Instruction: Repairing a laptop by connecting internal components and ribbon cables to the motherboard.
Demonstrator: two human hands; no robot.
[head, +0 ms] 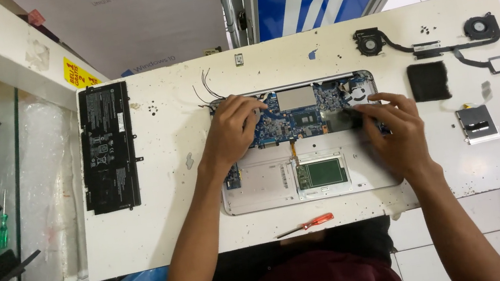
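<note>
We rest left hand [232,130] flat, open, on blue motherboard [296,117]; right hand [397,131] pinches black part [352,117]. Risk, we judge: hard pull tears thin cable, pressing bends board.

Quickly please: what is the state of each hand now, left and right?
Left hand: fingers bent, resting on the blue motherboard, holding nothing visible.
Right hand: fingertips pinch a small dark part over the motherboard.
</note>
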